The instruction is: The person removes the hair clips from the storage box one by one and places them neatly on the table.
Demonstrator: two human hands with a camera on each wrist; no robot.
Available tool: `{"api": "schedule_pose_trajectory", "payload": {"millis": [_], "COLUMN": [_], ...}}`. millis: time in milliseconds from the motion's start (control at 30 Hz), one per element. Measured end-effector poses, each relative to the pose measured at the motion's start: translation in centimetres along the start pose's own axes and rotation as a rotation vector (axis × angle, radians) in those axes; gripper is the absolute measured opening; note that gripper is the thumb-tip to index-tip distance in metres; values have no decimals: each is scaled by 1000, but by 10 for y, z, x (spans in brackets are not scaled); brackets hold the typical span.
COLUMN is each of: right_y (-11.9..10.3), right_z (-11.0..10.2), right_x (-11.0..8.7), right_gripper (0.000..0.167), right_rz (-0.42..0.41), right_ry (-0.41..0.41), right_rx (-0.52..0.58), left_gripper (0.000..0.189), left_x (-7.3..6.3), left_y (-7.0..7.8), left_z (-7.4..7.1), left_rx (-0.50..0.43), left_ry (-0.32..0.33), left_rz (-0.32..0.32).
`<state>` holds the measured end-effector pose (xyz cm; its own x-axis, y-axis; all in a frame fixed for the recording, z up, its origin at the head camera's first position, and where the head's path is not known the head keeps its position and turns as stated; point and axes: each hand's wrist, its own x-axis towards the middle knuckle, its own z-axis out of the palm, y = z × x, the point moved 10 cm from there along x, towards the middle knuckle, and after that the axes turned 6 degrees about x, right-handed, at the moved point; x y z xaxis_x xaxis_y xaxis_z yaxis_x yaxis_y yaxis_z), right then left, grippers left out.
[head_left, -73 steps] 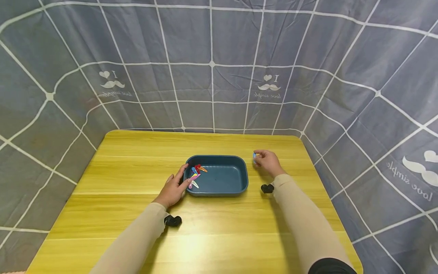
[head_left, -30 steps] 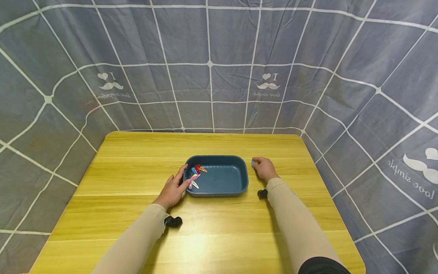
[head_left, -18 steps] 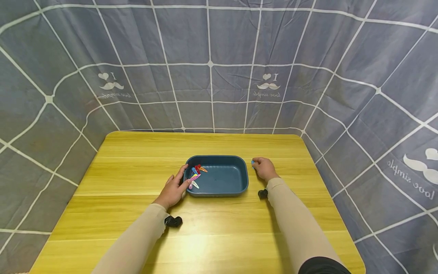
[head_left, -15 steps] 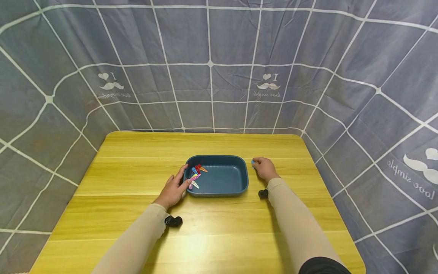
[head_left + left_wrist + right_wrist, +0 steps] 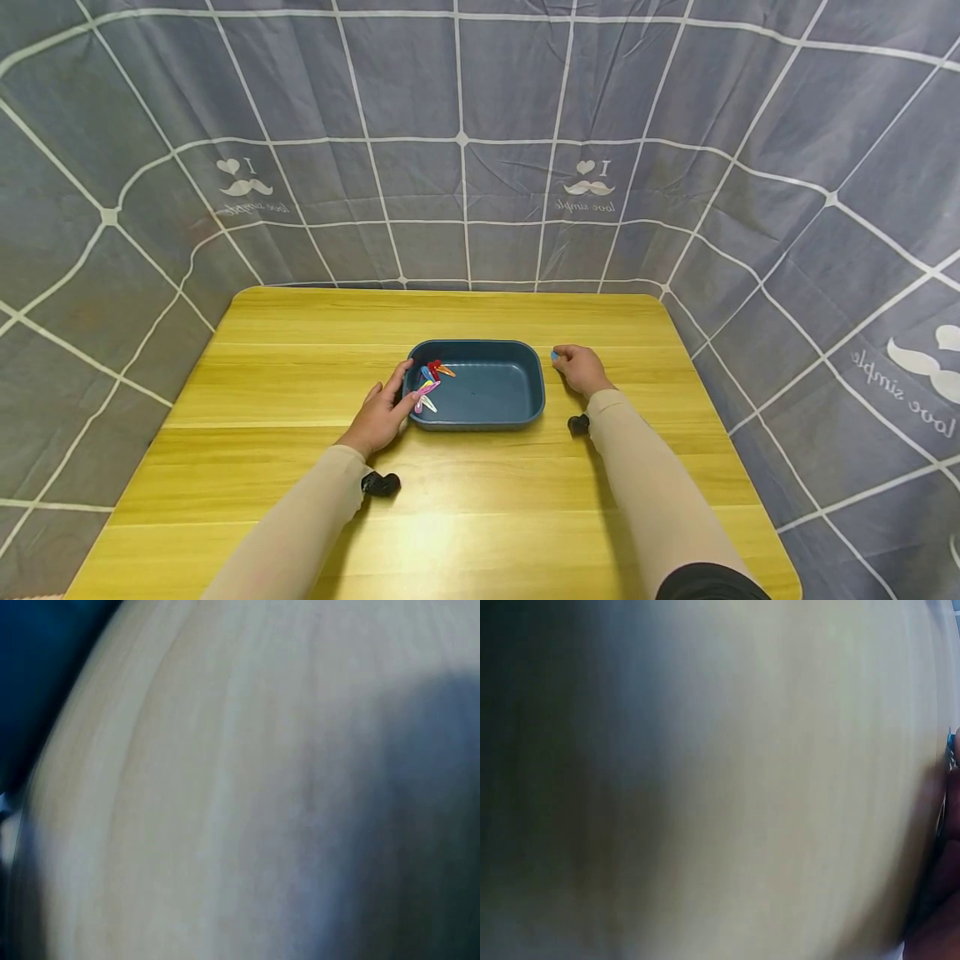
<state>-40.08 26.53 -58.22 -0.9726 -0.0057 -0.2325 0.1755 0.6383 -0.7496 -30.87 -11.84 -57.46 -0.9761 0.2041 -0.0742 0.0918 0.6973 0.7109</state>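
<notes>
A dark blue rectangular plastic bin (image 5: 487,425) stands on the wooden table. My left hand (image 5: 378,417) holds its left side, with the thumb over the rim and the fingers along the outer wall. Several hair clips lie at the bin's left end: a red clip (image 5: 433,367), an orange clip (image 5: 447,372), a pink clip (image 5: 429,388) and a white clip (image 5: 428,404) among them. Right of the bin, my right hand (image 5: 582,371) pinches a small light-blue hair clip (image 5: 555,356) close over the table. Fingers hide most of that clip.
The yellow wooden table (image 5: 480,517) has rounded far corners. A grey-blue curtain (image 5: 510,100) with white grid lines surrounds its back and sides. Black wrist cameras, one a left wrist camera (image 5: 381,484), sit under both wrists. The wrist views are blurred.
Compared with the oldest frame, my right hand is slightly lower and nearer me, still pinching the blue clip. Over the last second it has barely moved. The left hand and bin stay put.
</notes>
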Motion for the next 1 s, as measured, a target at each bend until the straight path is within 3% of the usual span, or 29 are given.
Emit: {"api": "schedule_pose_trajectory", "payload": {"millis": [400, 567, 767, 1000], "right_y": [-4, -10, -65, -134], "right_z": [-12, -23, -29, 3], "right_x": [-2, -3, -7, -23], "right_gripper": [46, 45, 45, 46], "right_rz": [-46, -73, -193, -322], "right_ry": [22, 68, 66, -11], "right_rx": [59, 73, 26, -36], "left_gripper": [66, 66, 67, 66], "left_x": [0, -2, -4, -4], "left_y": [1, 2, 4, 1], "left_z": [-4, -4, -5, -5], "left_rx": [5, -1, -1, -2], "left_ry": [11, 3, -2, -3], "left_rz": [12, 8, 2, -7]}}
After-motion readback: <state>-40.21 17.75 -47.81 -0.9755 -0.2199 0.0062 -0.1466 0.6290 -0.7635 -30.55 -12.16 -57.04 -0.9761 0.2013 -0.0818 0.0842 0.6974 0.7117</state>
